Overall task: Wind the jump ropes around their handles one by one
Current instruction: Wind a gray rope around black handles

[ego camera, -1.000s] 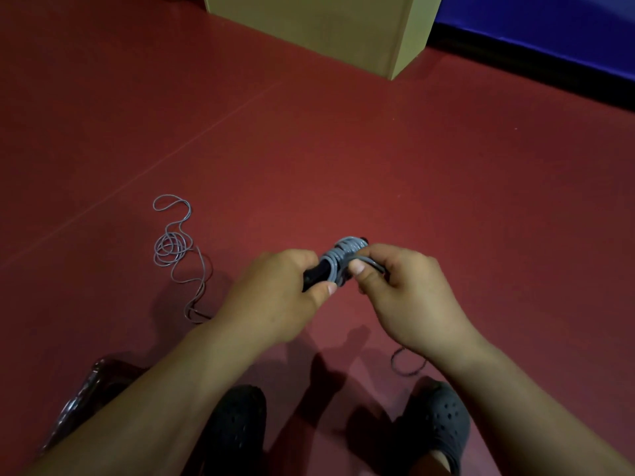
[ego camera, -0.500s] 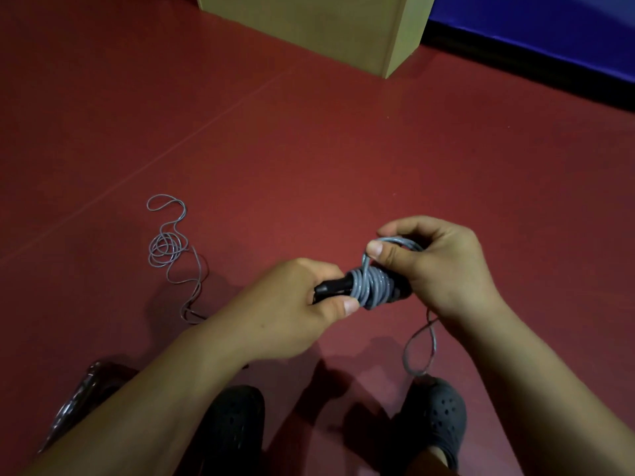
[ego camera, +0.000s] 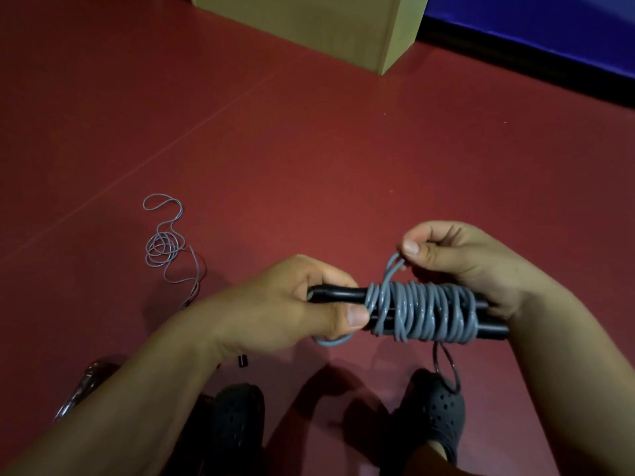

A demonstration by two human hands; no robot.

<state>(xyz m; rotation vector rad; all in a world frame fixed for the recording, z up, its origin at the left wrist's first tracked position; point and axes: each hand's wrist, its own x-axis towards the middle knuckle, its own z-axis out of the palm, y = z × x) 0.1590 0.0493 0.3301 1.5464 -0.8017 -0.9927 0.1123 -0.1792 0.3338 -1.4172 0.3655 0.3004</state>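
Down near the bottom, two dark shoes (ego camera: 429,410) stand on the red floor (ego camera: 343,149), and a small loop of rope hangs just above the right one. A little higher up, both hands hold one jump rope. Its two black handles (ego camera: 343,295) lie side by side, pointing left to right, with grey rope (ego camera: 426,312) wound many times round the middle. On the left end, the left hand (ego camera: 285,304) has its fingers curled tight round the handles, and its thumb presses the first turn of rope. At the right end, the right hand (ego camera: 460,262) pinches a piece of rope between thumb and finger, just above the bundle. So the loose bit sticks up from the left part of the coil, and the right hand is the closer one to lay it round the handles. Farther off on the left, another grey rope (ego camera: 165,242) lies in a loose tangle, not wound yet. Farthest away stands a tan box (ego camera: 309,25).
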